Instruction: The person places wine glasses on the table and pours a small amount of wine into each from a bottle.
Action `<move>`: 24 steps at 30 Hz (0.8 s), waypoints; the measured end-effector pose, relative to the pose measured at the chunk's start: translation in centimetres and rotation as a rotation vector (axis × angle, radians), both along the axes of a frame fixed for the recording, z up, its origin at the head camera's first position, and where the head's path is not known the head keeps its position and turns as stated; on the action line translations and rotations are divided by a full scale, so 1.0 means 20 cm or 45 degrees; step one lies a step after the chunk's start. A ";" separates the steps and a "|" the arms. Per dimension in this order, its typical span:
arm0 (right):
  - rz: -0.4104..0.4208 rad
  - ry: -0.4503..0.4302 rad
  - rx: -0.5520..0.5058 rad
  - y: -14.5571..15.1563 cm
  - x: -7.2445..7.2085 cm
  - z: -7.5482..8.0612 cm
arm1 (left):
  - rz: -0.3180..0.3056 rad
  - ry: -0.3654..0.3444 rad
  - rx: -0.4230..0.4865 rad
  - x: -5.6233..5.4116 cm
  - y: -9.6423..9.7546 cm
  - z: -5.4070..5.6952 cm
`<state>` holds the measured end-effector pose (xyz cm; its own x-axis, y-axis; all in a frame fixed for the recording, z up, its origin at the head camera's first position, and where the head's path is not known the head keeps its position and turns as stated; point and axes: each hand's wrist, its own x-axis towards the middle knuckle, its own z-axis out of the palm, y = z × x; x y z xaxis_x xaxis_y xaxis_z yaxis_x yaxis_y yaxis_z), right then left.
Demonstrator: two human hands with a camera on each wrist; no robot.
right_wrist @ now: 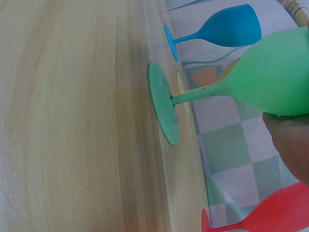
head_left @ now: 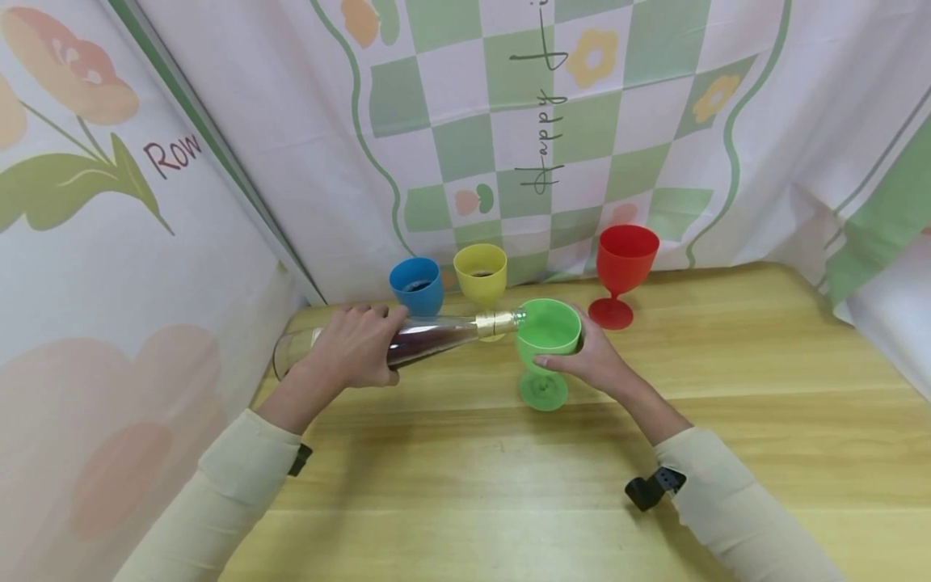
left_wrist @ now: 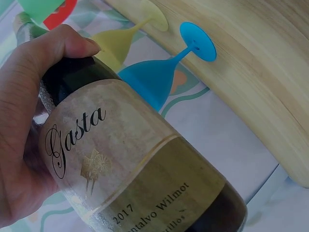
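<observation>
My left hand (head_left: pixel 361 346) grips a wine bottle (head_left: pixel 429 338) round its body. The bottle lies tilted nearly level, its neck pointing right and its mouth at the rim of a green goblet (head_left: pixel 543 356). Dark liquid shows through the bottle's shoulder. In the left wrist view, the bottle's label (left_wrist: pixel 111 150) reads "Gasta" and "2017". My right hand (head_left: pixel 592 356) holds the green goblet's bowl from the right, thumb in front. The goblet is upright; the right wrist view shows its foot (right_wrist: pixel 163 104) at the tabletop, but I cannot tell whether they touch.
Behind the bottle stand a blue goblet (head_left: pixel 417 284) and a yellow goblet (head_left: pixel 481 271), both with dark liquid inside. A red goblet (head_left: pixel 627 263) stands back right. The wooden table (head_left: pixel 465 485) meets a printed cloth (head_left: pixel 524 145) at the back, with another cloth (head_left: pixel 145 323) at the left.
</observation>
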<state>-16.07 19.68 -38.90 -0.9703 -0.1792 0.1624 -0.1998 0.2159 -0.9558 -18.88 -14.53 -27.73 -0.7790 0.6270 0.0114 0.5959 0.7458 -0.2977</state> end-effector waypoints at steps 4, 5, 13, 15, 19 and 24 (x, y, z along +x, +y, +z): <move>-0.001 -0.004 0.005 0.00 0.00 0.00 | -0.003 0.005 -0.003 0.00 0.00 0.00; -0.001 -0.005 0.006 0.00 0.00 0.00 | -0.004 0.006 -0.004 0.00 0.00 0.00; 0.000 0.002 0.004 0.00 0.00 0.00 | -0.005 0.015 -0.016 0.00 0.00 0.01; -0.002 0.002 0.005 0.00 0.00 0.00 | -0.006 0.017 -0.018 0.01 0.00 0.01; -0.001 -0.002 0.002 0.00 0.00 0.00 | -0.009 0.025 -0.015 0.01 0.00 0.01; 0.008 -0.001 -0.017 0.00 0.00 0.00 | -0.016 0.041 -0.015 0.01 0.00 0.01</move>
